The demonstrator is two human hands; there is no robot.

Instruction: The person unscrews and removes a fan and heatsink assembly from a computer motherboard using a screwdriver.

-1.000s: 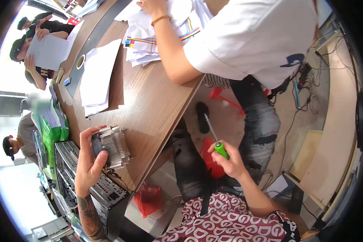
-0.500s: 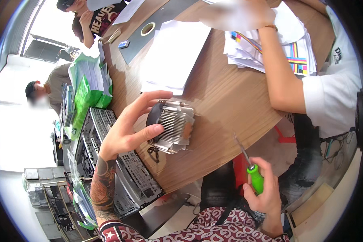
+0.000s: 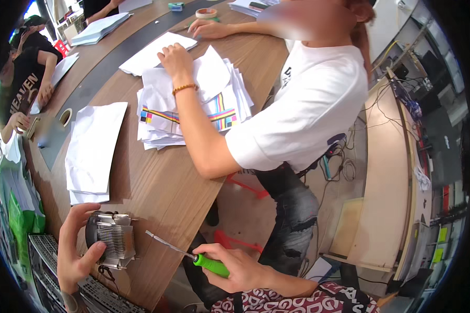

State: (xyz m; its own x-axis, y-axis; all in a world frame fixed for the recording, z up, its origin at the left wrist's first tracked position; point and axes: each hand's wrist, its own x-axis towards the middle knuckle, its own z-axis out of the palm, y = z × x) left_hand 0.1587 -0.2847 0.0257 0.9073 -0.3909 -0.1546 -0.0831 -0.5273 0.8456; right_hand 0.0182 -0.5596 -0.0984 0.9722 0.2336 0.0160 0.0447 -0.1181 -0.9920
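A CPU cooler (image 3: 118, 241) with silver fins and a dark fan stands on the wooden table near its front edge. My left hand (image 3: 77, 250) grips it from the fan side, thumb in front and fingers behind. A thin dark cable hangs from the cooler's lower end. My right hand (image 3: 240, 267) is closed around the green handle of a screwdriver (image 3: 212, 265). The screwdriver's shaft points up and left toward the cooler, its tip a little short of the fins.
White papers (image 3: 96, 148) lie beyond the cooler. At the table's right side a co-worker's bare arm (image 3: 198, 130) rests over a stack of printed sheets (image 3: 159, 133). A metal computer case (image 3: 89, 292) and a green bag (image 3: 23, 214) are at the left.
My view has swung to the right, so the table and cooler sit farther left. The screwdriver has tipped over from steep to slanting left, its tip now nearer the cooler.
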